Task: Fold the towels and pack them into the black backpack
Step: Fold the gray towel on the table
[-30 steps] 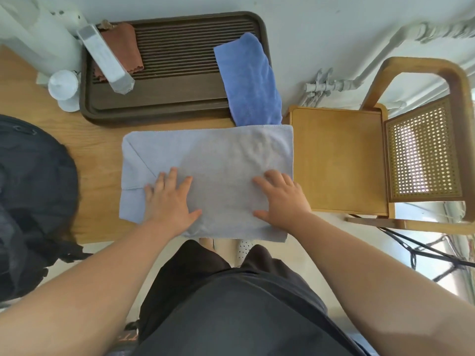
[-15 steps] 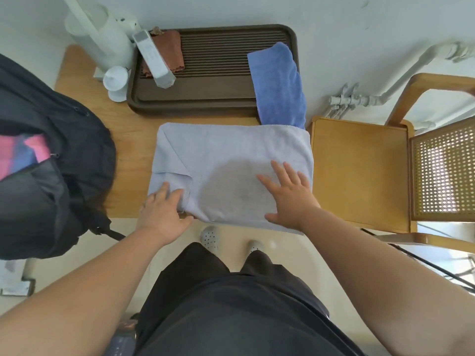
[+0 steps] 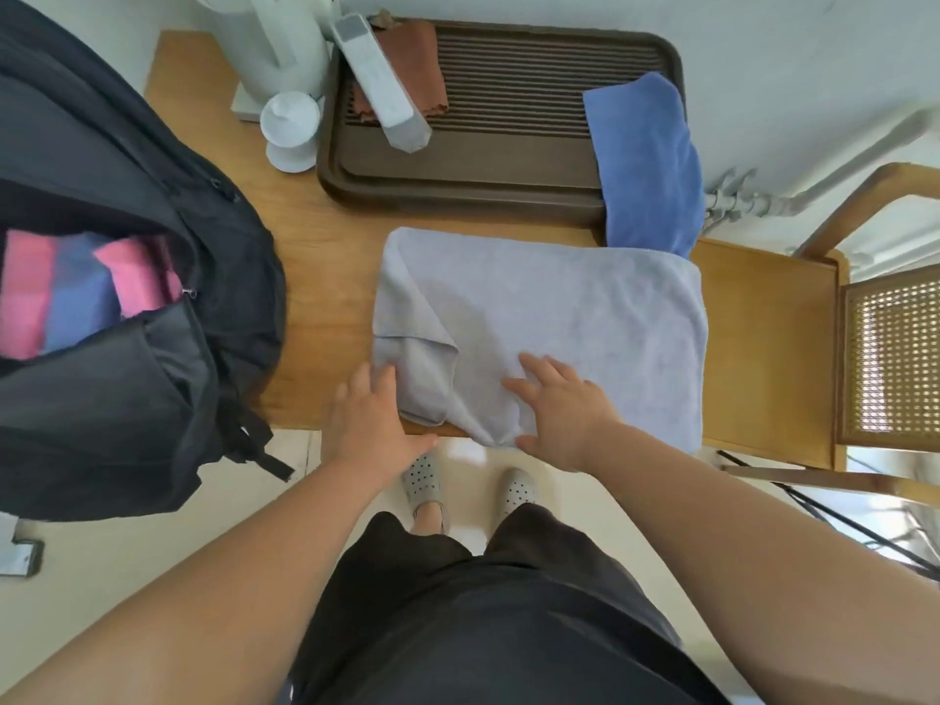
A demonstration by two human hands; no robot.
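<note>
A home corner: wooden table [image 3: 325, 277] with tea tray [image 3: 458, 180], white kettle [image 3: 274, 38], cane-backed chair [image 3: 885, 348], tiled floor.

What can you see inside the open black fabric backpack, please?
Inside the black fabric backpack, two pink folded towels flank a blue towel. Anything deeper is hidden by its fabric.

My right hand [image 3: 559, 414] lies flat on the towel [image 3: 585, 307] spread on the table [image 3: 315, 256], and my left hand [image 3: 371, 419] touches its near left corner. Left of that hand sits the backpack [image 3: 127, 399], with folded towels [image 3: 76, 292] inside. Beyond both hands lies the tray [image 3: 483, 180], a second towel [image 3: 646, 165] draped over its right end. The chair [image 3: 763, 348] stands right of my right hand.
</note>
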